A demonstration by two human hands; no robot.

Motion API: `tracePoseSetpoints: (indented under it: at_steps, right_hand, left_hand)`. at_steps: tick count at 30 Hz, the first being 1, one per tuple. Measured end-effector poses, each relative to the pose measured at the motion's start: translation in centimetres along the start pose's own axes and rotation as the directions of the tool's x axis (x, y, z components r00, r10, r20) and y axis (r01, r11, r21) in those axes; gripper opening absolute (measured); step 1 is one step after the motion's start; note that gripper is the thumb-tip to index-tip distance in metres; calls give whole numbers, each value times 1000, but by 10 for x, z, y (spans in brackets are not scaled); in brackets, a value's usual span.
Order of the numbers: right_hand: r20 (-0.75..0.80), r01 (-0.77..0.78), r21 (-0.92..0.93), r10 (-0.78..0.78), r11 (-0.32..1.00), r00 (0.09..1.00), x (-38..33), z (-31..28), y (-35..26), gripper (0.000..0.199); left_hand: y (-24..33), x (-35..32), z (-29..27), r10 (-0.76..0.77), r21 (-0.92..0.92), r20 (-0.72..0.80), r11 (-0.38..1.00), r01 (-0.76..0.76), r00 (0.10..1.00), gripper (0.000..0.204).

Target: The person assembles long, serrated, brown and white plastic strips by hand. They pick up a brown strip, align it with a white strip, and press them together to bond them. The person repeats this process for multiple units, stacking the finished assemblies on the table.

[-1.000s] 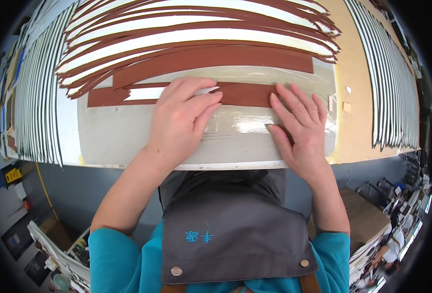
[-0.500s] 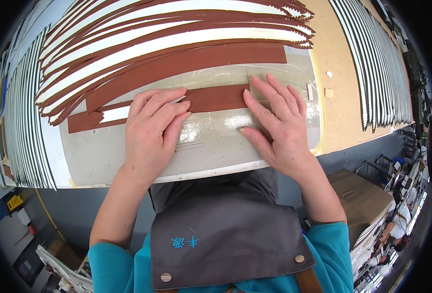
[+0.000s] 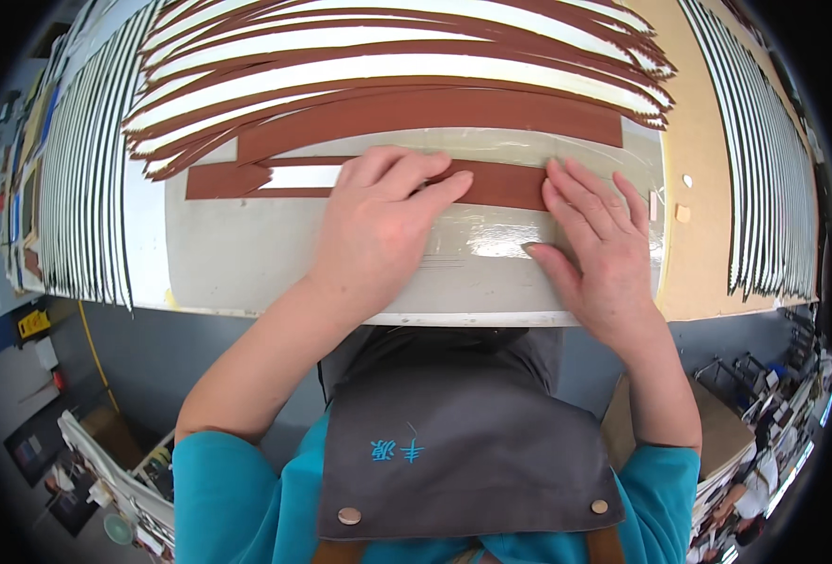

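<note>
Grey mat [image 3: 247, 244], brown strip [image 3: 505, 186] at your fingertips

Head view: beyond your fingers, a pile of brown-and-white strips [image 3: 397, 66] with jagged ends spans the far side of the bench [image 3: 693, 273], and a wide brown band [image 3: 435, 117] lies nearer, just past your fingertips. Well left of your left fingers runs a row of black-edged white strips [image 3: 87, 188]; a similar row [image 3: 763, 169] stands well to the right of your right fingers. Much closer to those right fingers sits a small tan piece [image 3: 683, 213].

Your left hand [image 3: 373, 226] bends over the middle of the brown strip, thumb and forefinger drawn close together; whether they nip an edge or only press cannot be told. Your right hand [image 3: 604, 244] is loosely spread and grasps nothing, fingertips touching the strip where it goes out of sight beneath them. Left of your left fingers, a white piece [image 3: 317, 177] lies along the strip.

You seem to be midway through aligning and smoothing the brown strip. Going on probably calls for a steady right hand and small, even pressure from the left fingertips.
</note>
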State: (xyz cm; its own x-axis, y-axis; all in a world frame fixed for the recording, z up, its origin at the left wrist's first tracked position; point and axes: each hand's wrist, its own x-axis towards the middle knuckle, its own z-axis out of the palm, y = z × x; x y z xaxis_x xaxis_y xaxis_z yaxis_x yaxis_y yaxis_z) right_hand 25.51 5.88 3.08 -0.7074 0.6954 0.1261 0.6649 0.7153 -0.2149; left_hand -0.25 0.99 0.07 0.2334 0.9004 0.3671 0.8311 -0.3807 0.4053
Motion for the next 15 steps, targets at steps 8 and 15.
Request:
tracePoseSetpoints:
  at_steps: [8, 15]
  right_hand:
    - [67, 87, -84, -82, 993, 994, 12, -1, -17, 67]
    - [121, 93, -80, -83, 992, 989, 16, 8, -23, 76]
  left_hand:
    - [10, -11, 1, 11, 85, 15, 996, -13, 1000, 46]
    - [11, -14, 5, -12, 87, 19, 996, 10, 1000, 46]
